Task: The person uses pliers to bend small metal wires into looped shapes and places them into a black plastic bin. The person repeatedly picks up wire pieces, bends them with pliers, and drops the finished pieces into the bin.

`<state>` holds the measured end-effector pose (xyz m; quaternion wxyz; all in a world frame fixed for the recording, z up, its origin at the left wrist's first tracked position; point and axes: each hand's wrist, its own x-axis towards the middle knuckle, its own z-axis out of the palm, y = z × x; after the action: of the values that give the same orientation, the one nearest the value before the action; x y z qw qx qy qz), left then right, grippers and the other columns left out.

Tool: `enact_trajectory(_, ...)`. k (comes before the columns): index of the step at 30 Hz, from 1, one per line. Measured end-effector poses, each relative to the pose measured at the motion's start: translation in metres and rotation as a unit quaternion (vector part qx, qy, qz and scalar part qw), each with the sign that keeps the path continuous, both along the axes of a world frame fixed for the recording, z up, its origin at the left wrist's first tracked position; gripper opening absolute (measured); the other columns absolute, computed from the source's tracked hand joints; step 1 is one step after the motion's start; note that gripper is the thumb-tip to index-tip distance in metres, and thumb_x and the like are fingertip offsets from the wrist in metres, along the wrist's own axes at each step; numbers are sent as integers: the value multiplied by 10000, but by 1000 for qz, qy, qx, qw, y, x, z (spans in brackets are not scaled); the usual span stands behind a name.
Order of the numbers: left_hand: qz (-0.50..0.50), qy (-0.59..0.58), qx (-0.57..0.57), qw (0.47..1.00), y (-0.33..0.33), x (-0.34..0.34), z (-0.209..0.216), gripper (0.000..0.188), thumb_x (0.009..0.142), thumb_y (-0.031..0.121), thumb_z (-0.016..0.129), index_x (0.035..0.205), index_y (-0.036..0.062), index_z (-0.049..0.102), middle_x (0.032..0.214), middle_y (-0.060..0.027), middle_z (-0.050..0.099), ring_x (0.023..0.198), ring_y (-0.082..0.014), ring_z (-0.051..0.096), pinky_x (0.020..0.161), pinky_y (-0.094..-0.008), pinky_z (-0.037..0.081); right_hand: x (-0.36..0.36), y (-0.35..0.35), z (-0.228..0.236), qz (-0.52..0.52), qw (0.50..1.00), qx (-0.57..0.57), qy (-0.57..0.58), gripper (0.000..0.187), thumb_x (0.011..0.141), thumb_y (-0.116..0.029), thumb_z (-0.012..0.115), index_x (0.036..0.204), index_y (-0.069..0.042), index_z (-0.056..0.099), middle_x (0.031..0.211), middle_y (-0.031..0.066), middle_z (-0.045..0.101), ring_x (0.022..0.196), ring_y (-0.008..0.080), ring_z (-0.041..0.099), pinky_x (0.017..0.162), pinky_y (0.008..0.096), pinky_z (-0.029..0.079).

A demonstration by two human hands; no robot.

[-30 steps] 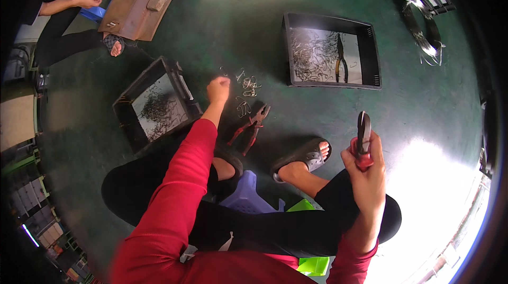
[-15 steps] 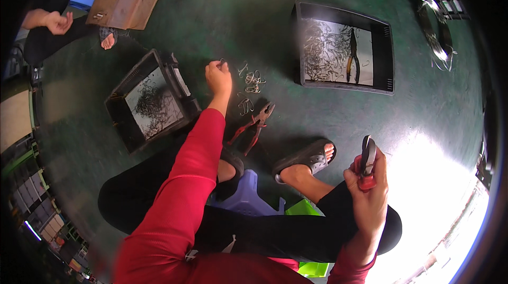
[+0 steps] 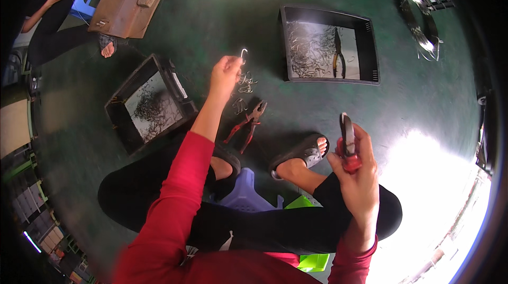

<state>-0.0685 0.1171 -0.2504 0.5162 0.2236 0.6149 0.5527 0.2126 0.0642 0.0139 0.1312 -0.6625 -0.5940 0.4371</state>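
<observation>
Between the fingertips of my left hand [image 3: 226,76] is a small bent wire hook [image 3: 244,53], its curved end sticking up. Just beyond and below that hand, a loose group of similar wire hooks [image 3: 245,82] lies on the green floor. Red-handled pliers [image 3: 247,125] rest open on the floor in front of my feet. My right hand [image 3: 359,170] is closed round a second red-handled hand tool [image 3: 348,146], dark jaws pointing up; it looks like pliers or cutters. This hand is held above my right knee, apart from the hooks.
A black crate [image 3: 377,56] at the far right holds many hooks and yellow-and-black pliers [image 3: 338,61]. Another black crate [image 3: 117,106] with dark wire pieces stands at the left. A wire coil [image 3: 423,27] lies far right. Another person sits far left by a wooden block [image 3: 124,11].
My left hand has risen slightly to the right, and the hook now shows clearly in it. My right hand with its tool has moved left and up. The other person's hand has lifted.
</observation>
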Motion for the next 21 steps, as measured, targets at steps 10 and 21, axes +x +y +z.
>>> enact_trajectory(10, -133, -128, 111, 976, -55, 63, 200, 214, 939, 128, 604, 1115, 5, 606, 881, -1, 599, 732, -71, 555, 615, -215, 447, 7, -18, 10, 52, 997, -6, 54, 262, 838, -151, 716, 999, 20, 599, 821, 58, 624, 755, 106, 573, 725, 271, 477)
enact_trajectory(21, -171, -312, 105, 929, -108, 57, 232, 167, 925, 155, 617, 1033, 28, 615, 897, -13, 600, 776, -108, 562, 595, -219, 448, 2, -28, 12, 105, 989, -62, 88, 292, 866, -234, 702, 976, 20, 608, 811, 38, 626, 747, 87, 558, 700, 259, 462)
